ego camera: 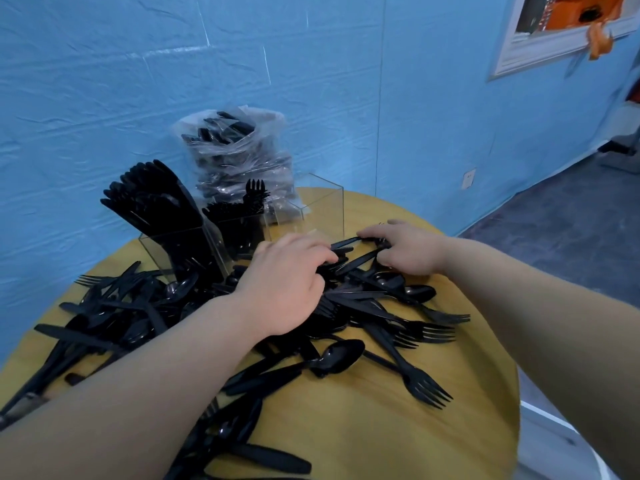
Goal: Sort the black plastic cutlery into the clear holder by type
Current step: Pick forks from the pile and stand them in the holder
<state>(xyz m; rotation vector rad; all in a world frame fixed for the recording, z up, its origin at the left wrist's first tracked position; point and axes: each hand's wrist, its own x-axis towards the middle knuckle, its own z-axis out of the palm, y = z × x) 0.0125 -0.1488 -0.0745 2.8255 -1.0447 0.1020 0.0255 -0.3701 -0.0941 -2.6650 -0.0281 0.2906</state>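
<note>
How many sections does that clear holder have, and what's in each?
3 visible. Left section is packed with knives, the middle section holds forks, and the right section looks empty. Its base is hidden behind the hands.

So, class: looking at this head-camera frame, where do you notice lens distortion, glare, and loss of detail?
Head view: wide-angle bending curves the table rim and wall seams; glare glints off the plastic bag and the clear holder edges; the black cutlery pile merges into dark masses, so single pieces blur together under both hands, left hand, right hand.

Cutlery pile [346, 306] before holder [214, 237]
</note>
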